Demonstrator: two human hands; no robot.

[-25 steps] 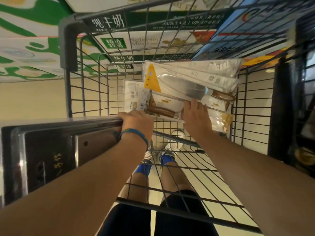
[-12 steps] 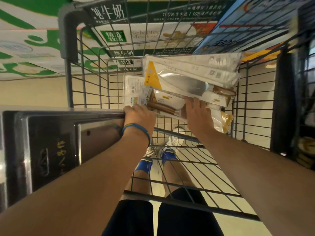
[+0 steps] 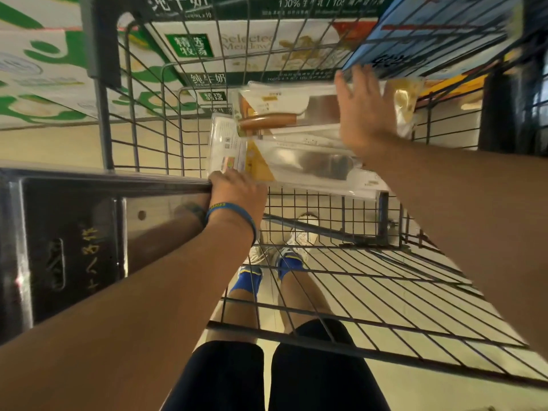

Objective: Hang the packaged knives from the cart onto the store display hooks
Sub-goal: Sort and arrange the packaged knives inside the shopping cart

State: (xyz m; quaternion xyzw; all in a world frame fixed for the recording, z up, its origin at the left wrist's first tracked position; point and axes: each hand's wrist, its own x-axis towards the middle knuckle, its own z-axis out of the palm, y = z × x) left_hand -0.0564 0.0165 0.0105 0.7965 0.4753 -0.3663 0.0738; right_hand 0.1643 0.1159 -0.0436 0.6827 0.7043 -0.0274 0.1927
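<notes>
Several packaged knives lie stacked at the far end of the wire cart (image 3: 370, 295). The nearest packaged knife (image 3: 311, 164), a clear pack with a yellow card and a steel blade, juts toward me. My left hand (image 3: 237, 189), with a blue wristband, grips its near corner by the cart's rim. Behind it lies a pack with a wooden-handled knife (image 3: 267, 121). My right hand (image 3: 363, 111) hovers over the far packs with its fingers spread and straight, holding nothing. No display hooks are in view.
A dark metal box (image 3: 74, 247) sits against the cart on the left. Green-and-white milk cartons (image 3: 237, 46) and a blue box (image 3: 430, 40) stand beyond the cart's far wall. My legs and shoes show through the wire floor.
The yellow-card pack has come off the top of the stack toward me, into my left hand. My right hand let go and lifted up and away to the right, fingers spread.
</notes>
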